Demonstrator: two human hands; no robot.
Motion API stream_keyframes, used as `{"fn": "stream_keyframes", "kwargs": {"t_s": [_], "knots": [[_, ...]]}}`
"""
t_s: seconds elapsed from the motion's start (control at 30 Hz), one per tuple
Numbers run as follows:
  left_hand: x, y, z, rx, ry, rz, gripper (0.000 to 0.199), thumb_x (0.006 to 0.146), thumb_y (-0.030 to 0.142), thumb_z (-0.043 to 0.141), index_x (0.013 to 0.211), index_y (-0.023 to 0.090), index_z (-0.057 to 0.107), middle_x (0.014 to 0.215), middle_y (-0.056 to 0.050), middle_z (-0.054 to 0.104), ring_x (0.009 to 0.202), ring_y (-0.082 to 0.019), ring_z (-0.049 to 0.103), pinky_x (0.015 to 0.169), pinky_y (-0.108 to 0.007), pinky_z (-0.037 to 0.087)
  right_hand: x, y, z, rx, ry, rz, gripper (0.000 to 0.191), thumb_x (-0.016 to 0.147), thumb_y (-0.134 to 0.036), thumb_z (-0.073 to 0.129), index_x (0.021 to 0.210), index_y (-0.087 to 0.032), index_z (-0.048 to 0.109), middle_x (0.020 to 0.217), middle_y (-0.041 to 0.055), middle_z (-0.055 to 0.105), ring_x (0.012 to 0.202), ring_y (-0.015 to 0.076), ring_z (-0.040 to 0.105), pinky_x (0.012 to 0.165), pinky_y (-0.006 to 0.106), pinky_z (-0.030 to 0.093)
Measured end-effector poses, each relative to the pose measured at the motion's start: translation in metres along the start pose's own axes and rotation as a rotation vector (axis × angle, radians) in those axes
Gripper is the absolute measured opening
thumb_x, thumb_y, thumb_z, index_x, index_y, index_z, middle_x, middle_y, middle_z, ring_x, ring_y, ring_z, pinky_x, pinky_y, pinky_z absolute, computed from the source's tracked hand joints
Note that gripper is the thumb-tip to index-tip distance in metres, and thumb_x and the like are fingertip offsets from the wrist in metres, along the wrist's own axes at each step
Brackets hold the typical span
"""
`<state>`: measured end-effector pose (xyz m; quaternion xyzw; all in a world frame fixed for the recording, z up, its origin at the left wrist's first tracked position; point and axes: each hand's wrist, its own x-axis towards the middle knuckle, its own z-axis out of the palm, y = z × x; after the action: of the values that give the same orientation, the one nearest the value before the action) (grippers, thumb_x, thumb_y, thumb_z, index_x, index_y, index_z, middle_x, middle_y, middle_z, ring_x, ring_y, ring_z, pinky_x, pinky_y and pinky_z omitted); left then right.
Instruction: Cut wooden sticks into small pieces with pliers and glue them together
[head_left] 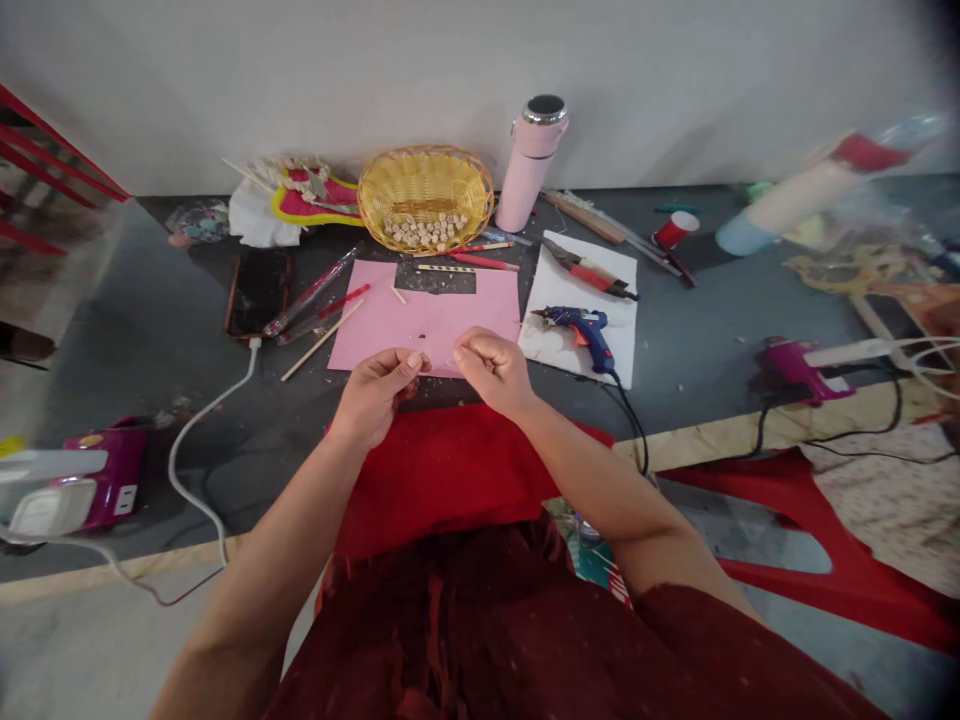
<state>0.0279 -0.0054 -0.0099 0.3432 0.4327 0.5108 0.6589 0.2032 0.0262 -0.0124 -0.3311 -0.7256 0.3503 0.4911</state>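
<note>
In the head view, I see smooth pink paper (450,315) near the worktop's (135,330) front edge and a bumpy woven basket (424,180) by the back edge. Over the paper's front edge, the left hand (377,388) pinches one tiny brownish bit (424,361). The right hand's (495,367) fingertips press together; I can't tell on what. One glue gun (591,330).

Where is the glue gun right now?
In the head view, the glue gun lies on the white sheet, to the right of the person's right hand and just nearer the person than the pliers.
</note>
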Motion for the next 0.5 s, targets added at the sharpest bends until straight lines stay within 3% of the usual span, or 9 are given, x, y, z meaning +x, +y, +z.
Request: {"fn": "stream_keyframes", "kwargs": {"t_s": [0.1, 0.17, 0.27, 0.37, 0.5], "knots": [[0.0006, -0.0002, -0.0003, 0.008, -0.002, 0.0, 0.02, 0.071, 0.034, 0.075, 0.073, 0.016, 0.068, 0.069, 0.0, 0.06, 0.051, -0.004, 0.041, 0.05, -0.018, 0.033, -0.0016, 0.0025, 0.0034, 0.014, 0.031, 0.057, 0.022, 0.085, -0.021, 0.057, 0.067, -0.019, 0.044, 0.071, -0.0025, 0.052, 0.06, 0.0075, 0.045, 0.059, 0.023, 0.04], [0.0007, 0.0003, 0.0002, 0.012, -0.009, -0.007, 0.02, 0.07, 0.034, 0.076, 0.072, 0.016, 0.068, 0.069, 0.0, 0.061, 0.051, -0.004, 0.041, 0.05, -0.018, 0.033, -0.0022, 0.0043, 0.0052, 0.054, -0.01, 0.058, 0.004, 0.085, -0.021, 0.057, 0.088, -0.019, 0.054, 0.08, -0.0013, 0.056, 0.063, 0.0075, 0.048, 0.061, 0.023, 0.043], [0.0004, 0.0004, 0.0007, 0.024, -0.034, -0.016, 0.021, 0.071, 0.035, 0.075, 0.07, 0.016, 0.067, 0.062, 0.002, 0.057, 0.051, -0.005, 0.042, 0.05, -0.019, 0.032, -0.0018, 0.0053, 0.0057, 0.084, -0.142, -0.041, 0.025, 0.086, -0.022, 0.058, 0.112, -0.021, 0.057, 0.096, 0.003, 0.058, 0.068, 0.0076, 0.052, 0.063, 0.024, 0.047], [-0.0001, -0.0008, 0.0001, 0.056, -0.078, -0.016, 0.023, 0.071, 0.035, 0.075, 0.066, 0.015, 0.065, 0.054, 0.003, 0.05, 0.052, -0.006, 0.042, 0.051, -0.019, 0.031, -0.0006, 0.0048, 0.0052, 0.061, -0.189, -0.114, 0.021, 0.087, -0.022, 0.059, 0.108, -0.022, 0.062, 0.096, 0.004, 0.058, 0.071, 0.0083, 0.054, 0.063, 0.024, 0.048], [-0.0008, -0.0013, -0.0006, 0.058, -0.087, -0.003, 0.022, 0.073, 0.036, 0.073, 0.069, 0.015, 0.068, 0.057, 0.002, 0.052, 0.052, -0.006, 0.041, 0.052, -0.02, 0.032, 0.0006, 0.0052, 0.0044, 0.027, -0.124, -0.115, 0.013, 0.085, -0.023, 0.064, 0.098, -0.021, 0.064, 0.088, 0.0027, 0.06, 0.071, 0.0094, 0.055, 0.063, 0.024, 0.048]]}}
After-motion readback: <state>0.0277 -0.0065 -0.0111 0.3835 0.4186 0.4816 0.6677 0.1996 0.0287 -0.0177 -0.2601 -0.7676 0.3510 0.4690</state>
